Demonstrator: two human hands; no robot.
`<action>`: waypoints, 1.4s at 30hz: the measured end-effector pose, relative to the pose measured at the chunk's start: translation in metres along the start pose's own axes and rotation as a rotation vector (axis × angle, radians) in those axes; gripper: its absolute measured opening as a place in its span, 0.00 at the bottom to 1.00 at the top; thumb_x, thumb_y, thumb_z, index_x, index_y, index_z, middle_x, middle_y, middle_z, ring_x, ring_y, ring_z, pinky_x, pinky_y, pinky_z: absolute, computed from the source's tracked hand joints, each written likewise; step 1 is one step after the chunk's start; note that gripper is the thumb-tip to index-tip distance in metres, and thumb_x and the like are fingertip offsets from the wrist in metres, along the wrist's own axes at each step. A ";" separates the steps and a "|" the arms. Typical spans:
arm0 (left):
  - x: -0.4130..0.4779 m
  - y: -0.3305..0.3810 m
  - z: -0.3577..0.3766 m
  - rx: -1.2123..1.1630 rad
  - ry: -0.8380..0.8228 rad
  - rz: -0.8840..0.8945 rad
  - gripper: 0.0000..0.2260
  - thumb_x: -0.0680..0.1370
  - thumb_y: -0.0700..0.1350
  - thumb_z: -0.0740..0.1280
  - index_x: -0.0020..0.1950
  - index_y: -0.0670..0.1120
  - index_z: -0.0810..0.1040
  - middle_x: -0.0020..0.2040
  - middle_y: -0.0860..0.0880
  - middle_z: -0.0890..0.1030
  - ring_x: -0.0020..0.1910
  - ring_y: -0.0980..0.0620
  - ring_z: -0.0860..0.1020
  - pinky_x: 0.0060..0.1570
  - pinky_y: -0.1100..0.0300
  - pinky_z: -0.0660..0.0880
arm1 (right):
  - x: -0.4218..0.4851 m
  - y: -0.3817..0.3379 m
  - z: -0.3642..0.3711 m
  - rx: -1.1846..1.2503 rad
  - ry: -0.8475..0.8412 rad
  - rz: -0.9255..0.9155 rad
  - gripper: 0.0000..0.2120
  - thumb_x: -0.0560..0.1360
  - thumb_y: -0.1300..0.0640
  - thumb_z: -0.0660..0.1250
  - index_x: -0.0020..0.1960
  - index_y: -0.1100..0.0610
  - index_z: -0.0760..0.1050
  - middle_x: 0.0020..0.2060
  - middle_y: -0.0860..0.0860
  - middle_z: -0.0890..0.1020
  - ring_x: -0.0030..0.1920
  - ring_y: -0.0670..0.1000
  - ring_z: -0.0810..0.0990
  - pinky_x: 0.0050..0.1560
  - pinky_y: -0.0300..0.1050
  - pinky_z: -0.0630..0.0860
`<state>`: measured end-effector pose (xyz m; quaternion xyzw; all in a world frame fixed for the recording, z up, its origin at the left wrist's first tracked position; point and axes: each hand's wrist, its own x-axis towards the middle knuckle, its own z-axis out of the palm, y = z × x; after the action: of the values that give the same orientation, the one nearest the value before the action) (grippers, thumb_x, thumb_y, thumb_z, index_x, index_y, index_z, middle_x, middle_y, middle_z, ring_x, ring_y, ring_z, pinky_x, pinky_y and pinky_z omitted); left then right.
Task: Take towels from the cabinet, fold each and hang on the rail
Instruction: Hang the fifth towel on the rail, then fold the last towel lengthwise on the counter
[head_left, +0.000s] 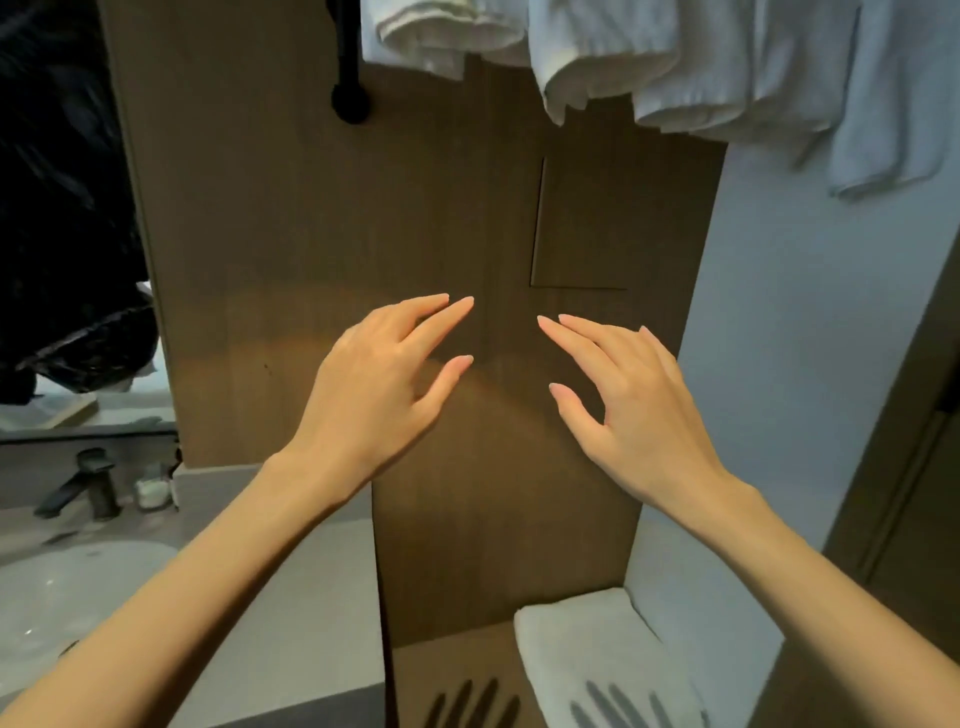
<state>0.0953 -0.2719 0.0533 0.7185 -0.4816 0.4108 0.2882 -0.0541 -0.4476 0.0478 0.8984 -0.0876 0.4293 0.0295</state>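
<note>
Several white towels (613, 57) hang folded along the top of the view, over a dark wooden panel (322, 234); the rail itself is hidden behind them. A black bracket (350, 98) shows at their left end. Below, a folded white towel (597, 660) lies on a wooden cabinet shelf (457, 670) at the lower right. My left hand (384, 384) and my right hand (628, 400) hover side by side in front of the panel, fingers spread and straight, holding nothing. Their shadows fall on the shelf and the lying towel.
A grey counter with a basin (67, 587) and a black tap (85, 488) lies at the left. A small glass jar (153, 488) stands beside the tap. A mirror (67, 218) is above it. A pale wall (789, 322) and a door frame (904, 441) stand at the right.
</note>
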 end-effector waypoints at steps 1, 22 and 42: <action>-0.011 -0.001 0.007 -0.008 -0.027 -0.003 0.22 0.79 0.56 0.59 0.72 0.53 0.69 0.68 0.50 0.74 0.65 0.49 0.73 0.62 0.50 0.72 | -0.009 -0.001 0.007 -0.002 -0.025 0.010 0.25 0.77 0.45 0.57 0.74 0.43 0.63 0.71 0.44 0.70 0.71 0.46 0.66 0.76 0.53 0.52; -0.193 0.043 0.198 -0.228 -0.553 -0.155 0.21 0.81 0.51 0.62 0.74 0.51 0.67 0.68 0.51 0.74 0.66 0.52 0.71 0.63 0.53 0.72 | -0.237 0.079 0.156 0.150 -0.582 0.274 0.21 0.80 0.51 0.61 0.73 0.46 0.66 0.70 0.44 0.70 0.70 0.46 0.66 0.70 0.42 0.52; -0.507 0.144 0.391 -0.149 -1.009 -0.882 0.21 0.80 0.50 0.61 0.74 0.51 0.66 0.68 0.49 0.73 0.65 0.48 0.72 0.60 0.50 0.73 | -0.518 0.186 0.386 0.543 -1.034 0.263 0.17 0.78 0.59 0.63 0.66 0.54 0.74 0.61 0.50 0.79 0.59 0.47 0.78 0.59 0.43 0.76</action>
<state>-0.0171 -0.4116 -0.5780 0.9301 -0.2455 -0.1656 0.2175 -0.1114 -0.6111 -0.6021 0.9479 -0.0883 -0.0564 -0.3008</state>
